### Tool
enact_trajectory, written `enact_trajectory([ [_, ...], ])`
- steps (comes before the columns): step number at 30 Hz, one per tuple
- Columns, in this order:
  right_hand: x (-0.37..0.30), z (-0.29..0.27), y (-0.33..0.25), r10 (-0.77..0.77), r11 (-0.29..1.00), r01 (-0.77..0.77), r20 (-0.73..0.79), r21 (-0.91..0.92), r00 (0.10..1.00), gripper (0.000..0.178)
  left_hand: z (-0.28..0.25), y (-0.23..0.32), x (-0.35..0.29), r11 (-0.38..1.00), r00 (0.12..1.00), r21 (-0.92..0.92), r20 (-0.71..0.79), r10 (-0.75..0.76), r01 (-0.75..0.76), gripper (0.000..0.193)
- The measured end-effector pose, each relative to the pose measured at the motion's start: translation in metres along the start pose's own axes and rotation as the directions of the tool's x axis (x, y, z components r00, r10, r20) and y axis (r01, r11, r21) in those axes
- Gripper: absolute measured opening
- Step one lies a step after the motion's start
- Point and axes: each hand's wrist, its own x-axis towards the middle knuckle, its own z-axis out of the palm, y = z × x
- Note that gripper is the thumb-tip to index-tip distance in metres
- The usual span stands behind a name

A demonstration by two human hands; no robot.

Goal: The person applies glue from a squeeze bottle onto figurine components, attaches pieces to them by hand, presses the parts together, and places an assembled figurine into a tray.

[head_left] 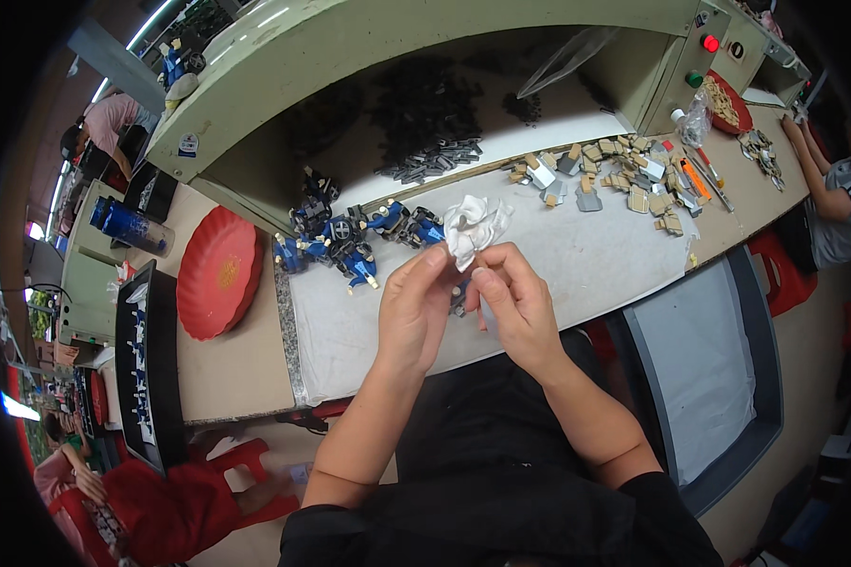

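Along far edge of worktop (586, 255), green housing (274, 85) with sticker (188, 145); toward left edge, red dish (219, 274), blue figures (355, 263). Above middle, pinching white wad (476, 230) with left hand (409, 304) and right hand (523, 312) nearly closed.

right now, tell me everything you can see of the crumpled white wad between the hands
The crumpled white wad looks thin and soft, like tissue or cloth; which one can't be told. It is bunched into irregular folds, with a ruffled upper edge and greyish patches that may be shadow or dirt. It is held up at the fingertips of the left hand and right hand, its lower end narrowing between them. In the picture, it overlaps the pale bench covering behind.
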Motion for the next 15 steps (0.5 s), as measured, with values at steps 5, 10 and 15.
enact_trajectory([
  [5,0.003,0.004,0.002,0.004,0.997,0.000,0.056,-0.083,0.998,0.020,-0.004,0.006,0.000,0.998,0.999,0.032,-0.004,-0.045,0.045,0.014],
  [10,0.010,0.011,-0.007,0.046,0.997,-0.038,0.105,-0.069,0.993,0.018,0.002,0.014,0.004,0.998,0.997,0.034,-0.050,-0.053,0.054,0.011],
  [15,0.014,0.016,-0.010,0.049,0.987,-0.032,0.108,-0.159,0.993,0.016,0.011,0.010,0.001,0.999,0.995,-0.038,-0.097,0.003,-0.007,0.010],
])
